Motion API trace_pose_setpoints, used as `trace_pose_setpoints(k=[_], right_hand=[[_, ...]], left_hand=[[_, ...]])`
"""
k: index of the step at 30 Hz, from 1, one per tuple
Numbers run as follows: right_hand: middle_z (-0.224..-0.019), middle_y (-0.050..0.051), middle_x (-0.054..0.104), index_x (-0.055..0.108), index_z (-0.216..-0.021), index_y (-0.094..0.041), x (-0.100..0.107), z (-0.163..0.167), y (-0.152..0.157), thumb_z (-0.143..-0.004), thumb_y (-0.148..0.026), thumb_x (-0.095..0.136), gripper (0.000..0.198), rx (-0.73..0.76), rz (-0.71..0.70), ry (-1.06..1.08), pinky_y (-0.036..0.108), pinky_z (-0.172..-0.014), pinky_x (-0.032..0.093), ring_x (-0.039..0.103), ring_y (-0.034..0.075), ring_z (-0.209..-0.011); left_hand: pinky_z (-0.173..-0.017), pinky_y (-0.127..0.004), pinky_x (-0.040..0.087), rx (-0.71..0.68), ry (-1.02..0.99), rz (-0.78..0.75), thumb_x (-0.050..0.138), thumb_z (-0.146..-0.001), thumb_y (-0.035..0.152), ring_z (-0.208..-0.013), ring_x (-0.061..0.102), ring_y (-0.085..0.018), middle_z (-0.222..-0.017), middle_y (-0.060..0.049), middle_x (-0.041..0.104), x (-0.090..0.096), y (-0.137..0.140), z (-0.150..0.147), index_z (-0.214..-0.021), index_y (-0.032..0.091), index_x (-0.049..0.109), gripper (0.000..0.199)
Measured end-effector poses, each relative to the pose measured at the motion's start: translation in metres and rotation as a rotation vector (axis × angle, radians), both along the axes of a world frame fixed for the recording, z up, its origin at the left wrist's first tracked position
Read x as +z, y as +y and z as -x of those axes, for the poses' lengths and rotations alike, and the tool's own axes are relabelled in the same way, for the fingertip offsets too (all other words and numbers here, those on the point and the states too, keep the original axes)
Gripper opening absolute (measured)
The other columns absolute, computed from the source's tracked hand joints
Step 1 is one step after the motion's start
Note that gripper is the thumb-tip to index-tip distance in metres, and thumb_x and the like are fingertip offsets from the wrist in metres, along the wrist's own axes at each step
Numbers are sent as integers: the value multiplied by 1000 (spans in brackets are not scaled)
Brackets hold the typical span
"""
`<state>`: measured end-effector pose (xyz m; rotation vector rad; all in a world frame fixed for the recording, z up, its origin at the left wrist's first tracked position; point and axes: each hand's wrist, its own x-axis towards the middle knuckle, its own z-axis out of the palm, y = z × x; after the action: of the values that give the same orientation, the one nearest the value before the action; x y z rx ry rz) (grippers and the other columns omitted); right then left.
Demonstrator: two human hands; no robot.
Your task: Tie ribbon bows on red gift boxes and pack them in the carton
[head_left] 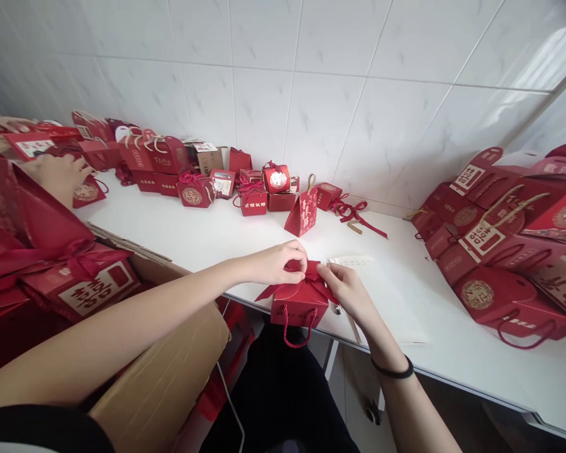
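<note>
A small red gift box [297,309] with a twisted cord handle sits at the table's front edge, its handle hanging over that edge. On its top lies a red ribbon [270,291] in a bow, with tails spreading to both sides. My left hand [285,263] is closed in a pinch on the bow's left side. My right hand [342,282] pinches the ribbon on the right, thumb and fingers together. The fingers hide part of the knot. A white paper pad [400,314] and a thin pen-like stick [353,328] lie beside the box.
Red gift boxes [495,239] are piled at the right. More boxes [155,157] line the tiled wall, with loose ribbon [358,212] near them. A cardboard carton [170,371] holding red boxes stands at the left. Another person's hand [59,176] is at the far left.
</note>
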<state>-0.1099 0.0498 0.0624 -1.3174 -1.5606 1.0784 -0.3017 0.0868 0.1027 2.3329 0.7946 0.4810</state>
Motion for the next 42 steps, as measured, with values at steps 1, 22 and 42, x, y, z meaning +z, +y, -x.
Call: trace_pose_setpoints(k=[1,22,42], right_hand=[[-51,-4,35,38,-58,-19,0,1,0,-73,-65,55,51,2,-23,28,21,-40,22,29,9,-45],[-58,-2,40,43,-64,-19,-9,-10,-21,-82,-54,52,40,-187,-144,178,21,-41,33,38,11,-49],[-91,6,55,57,-75,-20,20,21,-4,-81,-21,62,8,49,-514,-439,42,-84,40,53,24,-89]], left_hand=[[-87,-29,40,0,-6,3,55,-78,26,-91,53,-15,-100,-3,50,1,0,0,-78,18,58,8],[-79,-32,46,36,-53,-30,56,-69,24,-95,53,-18,-99,-4,56,6,4,11,-90,18,55,21],[-76,-29,45,91,-2,-161,47,-66,12,-83,54,-15,-88,-1,59,2,10,12,-86,17,54,22]])
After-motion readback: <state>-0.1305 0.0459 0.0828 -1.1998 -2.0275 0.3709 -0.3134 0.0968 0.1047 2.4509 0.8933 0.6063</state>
